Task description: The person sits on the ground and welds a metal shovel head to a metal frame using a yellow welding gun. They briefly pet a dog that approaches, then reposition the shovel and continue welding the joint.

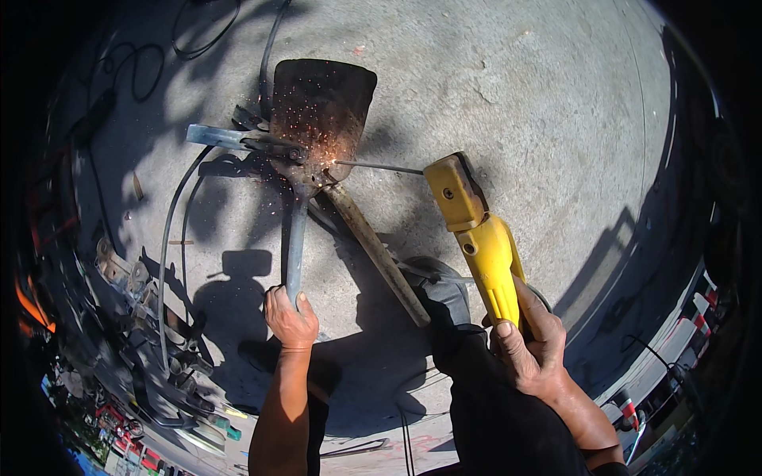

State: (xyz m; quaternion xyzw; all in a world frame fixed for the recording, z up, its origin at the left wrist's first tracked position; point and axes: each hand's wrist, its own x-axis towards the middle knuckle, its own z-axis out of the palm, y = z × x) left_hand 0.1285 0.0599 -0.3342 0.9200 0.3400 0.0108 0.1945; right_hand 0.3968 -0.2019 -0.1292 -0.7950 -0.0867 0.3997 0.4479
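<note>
A dark, rusty hoe or shovel blade [317,95] lies over the concrete, with a grey metal handle [296,238] running from its lower end toward me. My left hand [291,317] is closed around the near end of that handle. In my right hand [533,341] is a yellow welding electrode holder [494,254], the fingers wrapped about its grip. From its head a thin welding rod [381,166] reaches left, its tip at the bright glow where blade and handle meet. Orange sparks spray over the blade. A ground clamp [270,145] with a bluish handle bites the blade's left side.
A rusty pipe [377,254] slants from under the blade to my knee. Black cables [168,262] curl across the floor at left. Scrap metal and tools [131,278] crowd the lower left. The concrete floor [556,119] is sunlit at right.
</note>
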